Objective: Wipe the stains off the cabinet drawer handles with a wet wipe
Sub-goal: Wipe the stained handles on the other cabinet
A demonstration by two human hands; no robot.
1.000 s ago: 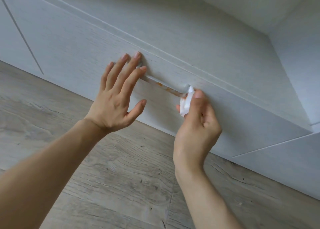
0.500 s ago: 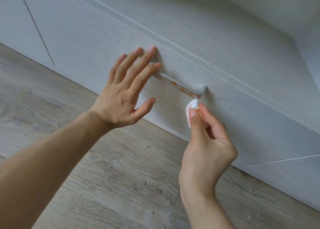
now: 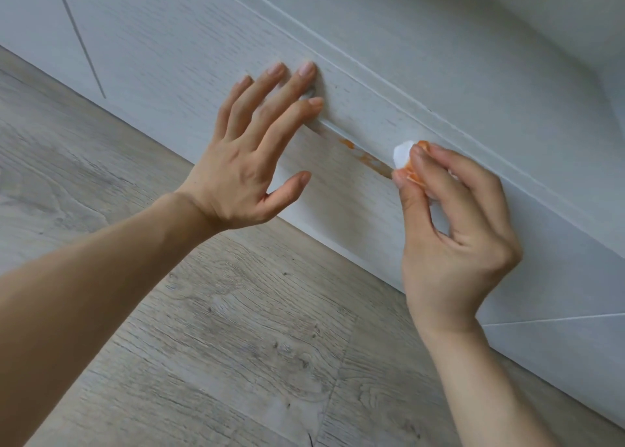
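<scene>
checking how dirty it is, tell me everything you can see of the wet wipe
The wet wipe is a small white wad, bunched up, with orange smears on its folds. The right hand pinches it between thumb and fingers and holds it at the right end of the stained drawer handle. Most of it is hidden in the grip.

The left hand lies flat on the pale wood-grain drawer front, its fingertips over the left end of the slim white bar handle. Right of those fingertips, orange stains sit along the handle. At its right end, the right hand pinches the folded white wet wipe, seemingly touching the handle. The grey wood-plank floor lies below both.
</scene>
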